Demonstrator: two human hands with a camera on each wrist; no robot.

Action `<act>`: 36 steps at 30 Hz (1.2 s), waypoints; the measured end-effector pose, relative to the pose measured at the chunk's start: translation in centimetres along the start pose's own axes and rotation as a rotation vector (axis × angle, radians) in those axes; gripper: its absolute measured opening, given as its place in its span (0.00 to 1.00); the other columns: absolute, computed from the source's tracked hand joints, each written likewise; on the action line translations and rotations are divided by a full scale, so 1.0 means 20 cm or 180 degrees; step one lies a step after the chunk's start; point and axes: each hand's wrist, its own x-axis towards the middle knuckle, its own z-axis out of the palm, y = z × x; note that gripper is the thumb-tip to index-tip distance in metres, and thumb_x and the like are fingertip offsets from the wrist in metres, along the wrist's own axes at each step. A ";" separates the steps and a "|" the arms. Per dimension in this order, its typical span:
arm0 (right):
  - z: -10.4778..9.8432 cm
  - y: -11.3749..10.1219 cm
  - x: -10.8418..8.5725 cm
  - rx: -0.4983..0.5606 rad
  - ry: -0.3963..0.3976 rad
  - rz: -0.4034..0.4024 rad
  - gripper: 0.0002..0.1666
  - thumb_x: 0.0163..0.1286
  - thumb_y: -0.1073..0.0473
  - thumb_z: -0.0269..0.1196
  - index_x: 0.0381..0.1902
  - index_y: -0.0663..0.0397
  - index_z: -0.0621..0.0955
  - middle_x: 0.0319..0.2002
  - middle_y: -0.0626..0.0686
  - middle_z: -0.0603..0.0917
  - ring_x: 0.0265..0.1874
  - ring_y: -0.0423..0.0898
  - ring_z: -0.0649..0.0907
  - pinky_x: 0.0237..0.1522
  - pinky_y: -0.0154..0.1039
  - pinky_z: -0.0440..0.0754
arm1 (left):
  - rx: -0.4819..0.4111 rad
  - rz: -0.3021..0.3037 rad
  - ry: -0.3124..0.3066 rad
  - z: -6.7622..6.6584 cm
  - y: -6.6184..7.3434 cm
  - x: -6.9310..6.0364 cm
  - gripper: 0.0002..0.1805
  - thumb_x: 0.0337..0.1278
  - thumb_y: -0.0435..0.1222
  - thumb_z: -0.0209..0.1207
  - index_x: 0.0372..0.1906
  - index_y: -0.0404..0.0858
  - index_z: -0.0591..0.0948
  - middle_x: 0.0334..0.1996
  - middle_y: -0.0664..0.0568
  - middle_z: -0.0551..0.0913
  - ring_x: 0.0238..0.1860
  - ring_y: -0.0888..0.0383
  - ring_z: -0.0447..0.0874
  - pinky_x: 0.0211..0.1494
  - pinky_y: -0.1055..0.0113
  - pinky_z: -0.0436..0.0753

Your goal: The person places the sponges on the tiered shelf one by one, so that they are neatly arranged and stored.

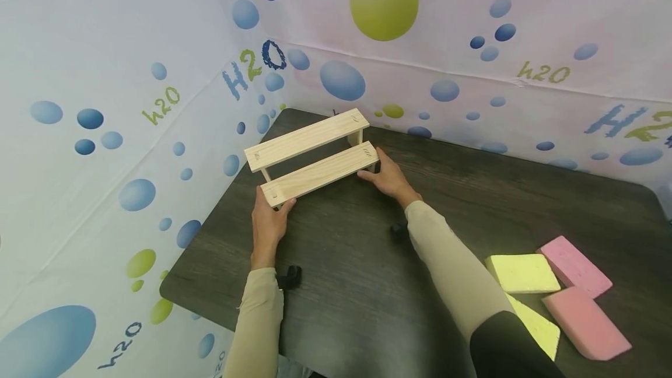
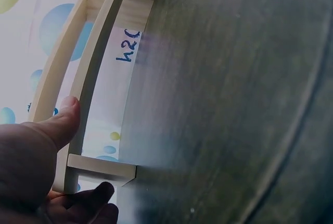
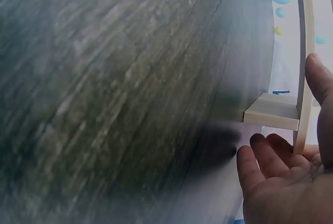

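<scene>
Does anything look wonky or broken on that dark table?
Nothing looks broken or spilled. The wooden rack, gripped by the left hand and right hand, is turned at an angle to the back edge of the table. The pink blocks and yellow blocks lie higgledy-piggledy.

Surface (image 1: 472, 191): room right of wooden rack (image 1: 320, 172), beyond foam blocks (image 1: 522, 273)
Printed backdrop (image 1: 446, 51): obstacle close behind rack

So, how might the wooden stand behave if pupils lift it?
The wooden stand should stay stiff, since its two boards look like rigid planks. It is probably light for its size, as the boards look thin with an open gap between. Lifted by one end, it might dip at the other, being long and narrow.
</scene>
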 end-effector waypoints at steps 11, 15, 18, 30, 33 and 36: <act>0.00 0.00 0.00 0.0131 0.0141 0.0090 0.49 0.67 0.39 0.62 0.77 0.45 0.53 0.66 0.58 0.72 0.61 0.56 0.77 0.59 0.54 0.77 | -0.0023 0.0042 0.0002 0.01 0.00 0.00 0.51 0.60 0.51 0.62 0.77 0.38 0.47 0.73 0.38 0.60 0.71 0.39 0.62 0.71 0.44 0.66; 0.00 0.00 0.00 0.0144 0.0171 0.0152 0.48 0.66 0.38 0.62 0.76 0.44 0.54 0.63 0.58 0.75 0.59 0.55 0.78 0.58 0.53 0.77 | -0.0026 0.0046 -0.0033 0.01 0.00 0.01 0.51 0.60 0.52 0.62 0.77 0.39 0.47 0.73 0.38 0.60 0.71 0.39 0.63 0.70 0.44 0.67; -0.01 0.00 -0.01 0.0134 0.0199 0.0165 0.48 0.66 0.38 0.62 0.76 0.44 0.55 0.61 0.58 0.77 0.58 0.55 0.78 0.59 0.53 0.77 | -0.0056 0.0046 -0.0068 0.02 0.01 0.01 0.51 0.59 0.52 0.63 0.78 0.39 0.46 0.73 0.38 0.60 0.71 0.39 0.63 0.70 0.44 0.67; -0.03 0.03 -0.05 0.0176 0.0312 0.0280 0.47 0.66 0.40 0.63 0.75 0.47 0.57 0.60 0.59 0.78 0.57 0.54 0.79 0.58 0.52 0.78 | -0.0113 0.0102 -0.0188 0.04 0.03 0.01 0.50 0.60 0.51 0.63 0.77 0.41 0.47 0.72 0.38 0.63 0.71 0.40 0.64 0.70 0.44 0.67; -0.04 0.04 -0.07 0.0189 0.0330 0.0316 0.48 0.65 0.39 0.64 0.75 0.48 0.57 0.59 0.59 0.78 0.57 0.54 0.79 0.57 0.52 0.78 | -0.0123 0.0096 -0.0201 0.04 0.04 0.01 0.50 0.60 0.50 0.63 0.77 0.41 0.48 0.72 0.38 0.62 0.71 0.40 0.63 0.70 0.45 0.67; -0.04 0.05 -0.09 0.0215 0.0364 0.0352 0.49 0.65 0.40 0.64 0.76 0.49 0.56 0.59 0.59 0.78 0.57 0.54 0.79 0.57 0.52 0.78 | -0.0129 0.0122 -0.0193 0.05 0.05 0.01 0.50 0.59 0.50 0.64 0.77 0.41 0.49 0.72 0.39 0.63 0.71 0.41 0.64 0.70 0.45 0.67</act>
